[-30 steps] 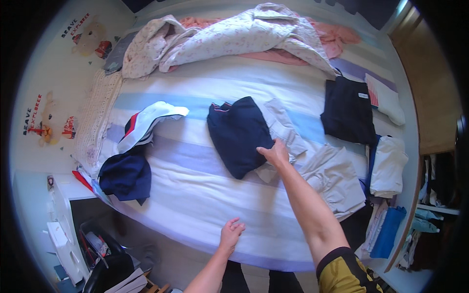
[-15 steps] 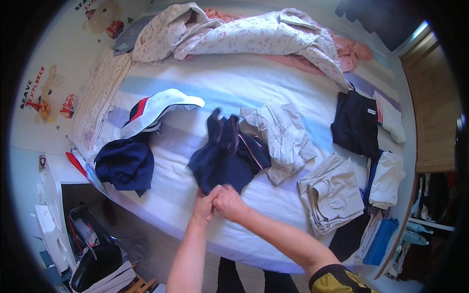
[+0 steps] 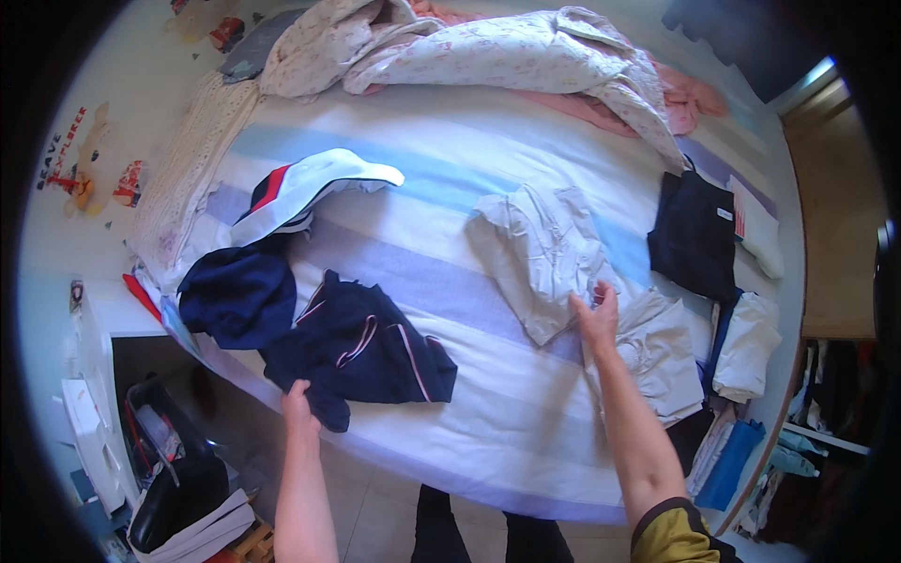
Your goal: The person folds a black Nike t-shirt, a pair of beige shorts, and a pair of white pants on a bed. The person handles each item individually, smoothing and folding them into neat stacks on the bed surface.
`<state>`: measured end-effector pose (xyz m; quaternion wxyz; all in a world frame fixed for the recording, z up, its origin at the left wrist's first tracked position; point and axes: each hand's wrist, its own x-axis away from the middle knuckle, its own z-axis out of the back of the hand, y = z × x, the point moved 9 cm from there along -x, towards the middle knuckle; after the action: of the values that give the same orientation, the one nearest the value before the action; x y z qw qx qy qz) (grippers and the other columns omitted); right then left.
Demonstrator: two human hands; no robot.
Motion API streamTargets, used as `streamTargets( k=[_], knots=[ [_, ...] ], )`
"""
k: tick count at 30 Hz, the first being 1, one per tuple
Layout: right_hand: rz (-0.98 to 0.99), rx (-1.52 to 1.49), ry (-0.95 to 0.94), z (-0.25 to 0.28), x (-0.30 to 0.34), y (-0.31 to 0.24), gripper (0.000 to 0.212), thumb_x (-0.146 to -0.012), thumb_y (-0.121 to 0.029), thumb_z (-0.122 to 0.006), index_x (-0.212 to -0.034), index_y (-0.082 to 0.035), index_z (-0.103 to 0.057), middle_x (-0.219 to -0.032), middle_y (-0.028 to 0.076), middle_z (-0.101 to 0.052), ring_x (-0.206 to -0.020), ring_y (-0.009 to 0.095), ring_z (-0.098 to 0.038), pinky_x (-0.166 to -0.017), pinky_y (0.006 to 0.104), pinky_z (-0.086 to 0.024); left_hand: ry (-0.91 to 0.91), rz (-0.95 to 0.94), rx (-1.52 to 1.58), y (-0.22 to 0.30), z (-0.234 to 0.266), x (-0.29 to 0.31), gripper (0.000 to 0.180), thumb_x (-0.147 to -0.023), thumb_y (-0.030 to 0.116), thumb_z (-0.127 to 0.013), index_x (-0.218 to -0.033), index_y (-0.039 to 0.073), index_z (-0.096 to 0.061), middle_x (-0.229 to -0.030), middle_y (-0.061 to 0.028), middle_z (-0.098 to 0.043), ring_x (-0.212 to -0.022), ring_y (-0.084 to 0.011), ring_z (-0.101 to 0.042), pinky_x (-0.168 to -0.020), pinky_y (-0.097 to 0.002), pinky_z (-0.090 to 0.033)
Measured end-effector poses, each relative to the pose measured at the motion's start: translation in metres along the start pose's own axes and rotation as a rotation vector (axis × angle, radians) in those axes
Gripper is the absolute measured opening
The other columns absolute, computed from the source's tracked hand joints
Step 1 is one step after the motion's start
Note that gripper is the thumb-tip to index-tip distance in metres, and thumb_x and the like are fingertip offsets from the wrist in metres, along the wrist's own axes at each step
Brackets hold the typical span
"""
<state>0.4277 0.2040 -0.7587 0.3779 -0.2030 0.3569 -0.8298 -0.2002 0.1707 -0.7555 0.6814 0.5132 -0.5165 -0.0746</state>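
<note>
Gripping a navy garment [image 3: 389,375], the left hand [image 3: 297,403] is at its near-left edge; the right hand [image 3: 598,317], loosely parted, meets a pale garment [image 3: 533,249] near-right.

- The bed [image 3: 497,450] is wide, with a sheet striped in white, light blue and pale purple.
- At its far side lies a crumpled white quilt with small floral print [image 3: 488,58], over a pink soft cloth [image 3: 693,96].
- On the left there are a white garment with red and navy parts [image 3: 328,178], a bundled navy garment [image 3: 239,296], and, touching this bundle, a spread navy garment with striped trim [image 3: 399,361].
- Right of the middle lies a crumpled light grey garment [image 3: 535,239]; another light grey garment, folded [image 3: 664,361], is nearer to the edge.
- Along the right side rest a folded black garment [image 3: 693,239] and a folded white garment [image 3: 748,347].
</note>
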Motion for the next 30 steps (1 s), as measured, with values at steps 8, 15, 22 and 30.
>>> streamTargets(
  k=[8, 15, 22, 30],
  knots=[
    [-0.274, -0.049, -0.254, -0.052, -0.026, 0.048, 0.058, -0.070, -0.038, -0.081, -0.109, 0.000, -0.064, -0.101, 0.010, -0.067, -0.091, 0.018, -0.062, -0.081, 0.0324, -0.047, -0.387, -0.477, -0.240, 0.118, -0.171, 0.038, 0.039, -0.075, -0.004, -0.051, -0.113, -0.002, -0.059, -0.103, -0.0066, -0.064, -0.091, -0.0206, -0.063, -0.086, -0.0332, -0.052],
    [-0.301, 0.150, -0.152, -0.048, -0.032, 0.009, 0.060, -0.061, -0.043, -0.075, -0.109, -0.006, -0.066, -0.105, 0.017, -0.068, -0.097, 0.032, -0.065, -0.092, 0.0477, -0.043, -0.057, -1.126, -1.086, 0.162, -0.246, 0.063, 0.081, -0.071, 0.008, -0.073, -0.141, -0.001, -0.032, -0.136, -0.0265, -0.040, -0.123, -0.0371, -0.043, -0.107, -0.0403, -0.033],
    [0.835, -0.102, -0.152, -0.037, 0.112, -0.187, 0.020, -0.054, -0.003, -0.065, -0.072, -0.004, -0.057, -0.087, 0.014, -0.060, -0.085, 0.033, -0.057, -0.075, 0.0432, -0.046, -0.739, -0.004, -0.337, -0.035, -0.252, 0.129, 0.092, -0.072, 0.019, -0.084, -0.144, 0.005, -0.029, -0.131, -0.0160, -0.047, -0.116, -0.0226, -0.051, -0.092, -0.0399, -0.046],
    [0.961, -0.007, -0.979, -0.087, 0.250, -0.142, 0.025, -0.068, -0.017, -0.073, -0.088, -0.009, -0.061, -0.107, 0.006, -0.062, -0.103, 0.024, -0.057, -0.094, 0.0372, -0.042, -0.155, 0.158, 0.205, -0.150, -0.116, 0.108, 0.043, -0.075, -0.006, -0.058, -0.118, -0.002, -0.056, -0.115, -0.0096, -0.061, -0.105, -0.0253, -0.060, -0.090, -0.0390, -0.050]
  ],
)
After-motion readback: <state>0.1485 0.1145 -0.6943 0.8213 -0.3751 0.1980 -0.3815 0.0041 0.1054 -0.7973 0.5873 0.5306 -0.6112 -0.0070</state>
